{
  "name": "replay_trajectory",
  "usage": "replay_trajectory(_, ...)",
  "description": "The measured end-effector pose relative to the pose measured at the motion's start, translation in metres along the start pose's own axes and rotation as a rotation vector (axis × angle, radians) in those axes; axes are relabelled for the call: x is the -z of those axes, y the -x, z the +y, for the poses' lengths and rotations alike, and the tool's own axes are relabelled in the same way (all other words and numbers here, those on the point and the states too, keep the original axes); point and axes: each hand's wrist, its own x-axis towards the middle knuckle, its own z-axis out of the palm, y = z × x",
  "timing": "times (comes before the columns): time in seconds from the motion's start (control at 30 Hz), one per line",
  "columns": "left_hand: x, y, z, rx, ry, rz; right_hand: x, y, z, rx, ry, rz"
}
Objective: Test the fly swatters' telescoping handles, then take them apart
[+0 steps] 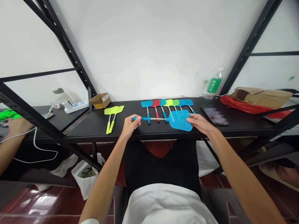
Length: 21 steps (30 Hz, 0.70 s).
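A blue fly swatter (178, 119) lies sideways across the front of the black table (98, 127). My left hand (130, 123) pinches the end of its blue handle. My right hand (199, 122) grips the right edge of its mesh head. Just behind it, a row of several swatters (167, 103) in blue, red and green lies side by side, heads toward the wall. Two yellow-green swatters (113, 112) lie apart to the left.
A small cardboard box (101, 100) and a power strip (76, 106) sit at the back left. At the right are a green-labelled bottle (214, 84), a phone (216, 115) and a paper bag on red plastic (261, 97). Another person's arm (10, 138) reaches in at far left.
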Motion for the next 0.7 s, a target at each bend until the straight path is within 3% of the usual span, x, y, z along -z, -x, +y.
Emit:
replay_trajectory(0.23, -0.0018, -0.0004, -0.0021, 0.058, -0.149, 0.089, -0.0025, 0.0012, -0.0026, 0.087, 0.064, -0.023)
replay_trajectory(0.7, 0.0005, 0.0001, -0.0007, 0.089, -0.056, 0.085, -0.0009, 0.0012, 0.0001, 0.08, 0.0, 0.055)
